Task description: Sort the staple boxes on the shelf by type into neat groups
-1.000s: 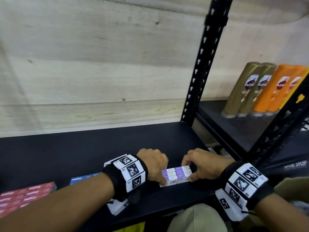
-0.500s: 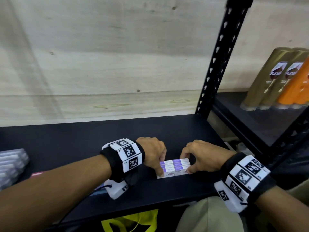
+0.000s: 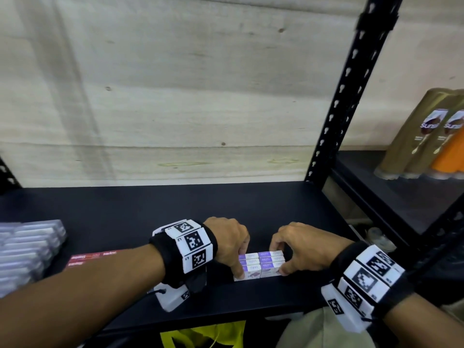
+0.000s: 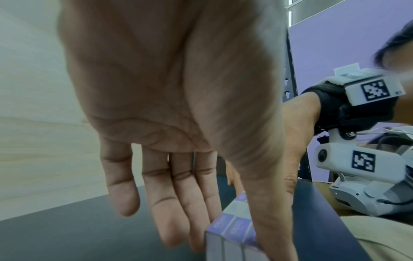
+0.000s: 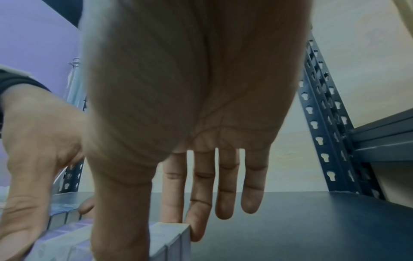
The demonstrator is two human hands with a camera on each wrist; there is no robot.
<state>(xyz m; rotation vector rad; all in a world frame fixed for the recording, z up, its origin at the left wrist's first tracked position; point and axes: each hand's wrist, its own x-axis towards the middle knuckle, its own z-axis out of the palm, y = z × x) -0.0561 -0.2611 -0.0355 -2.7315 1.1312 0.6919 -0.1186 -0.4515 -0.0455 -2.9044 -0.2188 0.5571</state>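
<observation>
Hands bracket the small block of purple-and-white cardboard staple boxes (image 3: 261,264) near the black shelf's (image 3: 150,212) front edge: left hand (image 3: 229,243) and right hand (image 3: 300,249) each pinch an end between thumb and fingers. Uneven squeezing could buckle the rows or nudge them off the edge. Pale wood-grain panelling (image 3: 175,96) backs the shelf; red boxes (image 3: 88,257) lie left.

Both bare hands set close together, palms down, forearms reaching forward.

The left hand (image 3: 229,243) has thumb and forefinger curled down in a pinch; its other fingers (image 4: 121,190) hang nearly straight. The right hand (image 3: 300,248) mirrors it, thumb and forefinger pinching, remaining fingers (image 5: 226,194) extended. Each wrist wears a black strap with white marker blocks (image 3: 190,243).
</observation>
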